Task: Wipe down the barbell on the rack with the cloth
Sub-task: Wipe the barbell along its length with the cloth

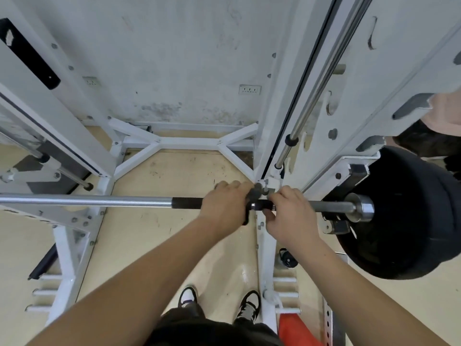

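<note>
Fingers of the left hand [224,206] curl over the dark cloth [245,219] wrapped on the barbell [99,201]; the right hand [291,216] grips the barbell just beside it. The barbell lies across the rack [324,146]. Keep the cloth closed round the barbell and slide it under steady pressure.

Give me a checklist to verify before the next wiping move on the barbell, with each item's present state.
1. Left hand grips the barbell: ok.
2. Right hand holds the bar beside it: ok.
3. Cloth against the bar: cannot tell; a dark scrap under the left hand may be it.
4. Bar seated on the rack: cannot tell; the hands hide the support.
5. Weight plate on the right end: ok.
6. Chrome stretch to the left unobstructed: ok.
</note>
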### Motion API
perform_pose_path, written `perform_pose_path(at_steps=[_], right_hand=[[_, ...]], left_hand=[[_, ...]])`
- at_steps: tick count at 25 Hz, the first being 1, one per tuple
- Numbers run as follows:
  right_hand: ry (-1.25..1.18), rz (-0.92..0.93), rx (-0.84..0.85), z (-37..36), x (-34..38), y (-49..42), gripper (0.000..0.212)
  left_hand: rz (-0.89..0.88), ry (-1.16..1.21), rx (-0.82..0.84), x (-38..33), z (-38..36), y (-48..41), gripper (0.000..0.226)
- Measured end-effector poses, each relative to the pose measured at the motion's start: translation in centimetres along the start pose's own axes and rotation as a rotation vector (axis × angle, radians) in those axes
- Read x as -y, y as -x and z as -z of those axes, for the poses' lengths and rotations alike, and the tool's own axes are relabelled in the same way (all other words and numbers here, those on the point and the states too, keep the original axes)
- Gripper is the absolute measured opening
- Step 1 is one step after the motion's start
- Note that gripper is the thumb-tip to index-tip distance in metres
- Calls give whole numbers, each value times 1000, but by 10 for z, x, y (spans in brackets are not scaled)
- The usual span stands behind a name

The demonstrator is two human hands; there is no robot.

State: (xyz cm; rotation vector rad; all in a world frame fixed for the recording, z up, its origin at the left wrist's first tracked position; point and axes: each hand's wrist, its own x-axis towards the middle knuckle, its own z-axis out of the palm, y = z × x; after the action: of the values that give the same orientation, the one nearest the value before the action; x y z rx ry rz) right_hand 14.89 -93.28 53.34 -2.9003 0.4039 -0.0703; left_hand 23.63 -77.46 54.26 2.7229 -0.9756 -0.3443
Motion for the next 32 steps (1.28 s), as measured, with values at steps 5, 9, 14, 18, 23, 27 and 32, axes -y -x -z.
perform_pose_path(at_steps=[5,9,14,18,23,27,32], right_hand=[[28,-27,-73,-18,30,1,16],[39,-81,-84,-14,31,-6,12],[-108,-137,-76,-14,34,6,16],[-187,-105,-222,-11,16,28,12],[-30,-245,-213,3,-52,55,23],[75,-177,-163,4,-73,65,21],[44,-147,-171,0,-106,64,44]], left_hand=[[267,-44,-67,68,19,22,19],[-42,38,-72,51,9,27,23],[341,-61,-44,103,31,31,16],[-85,-54,-167,33,-6,29,28],[202,-13,-38,21,0,-7,22],[-153,26,-34,-73,-19,-22,30],[33,27,156,-48,-5,-55,22]])
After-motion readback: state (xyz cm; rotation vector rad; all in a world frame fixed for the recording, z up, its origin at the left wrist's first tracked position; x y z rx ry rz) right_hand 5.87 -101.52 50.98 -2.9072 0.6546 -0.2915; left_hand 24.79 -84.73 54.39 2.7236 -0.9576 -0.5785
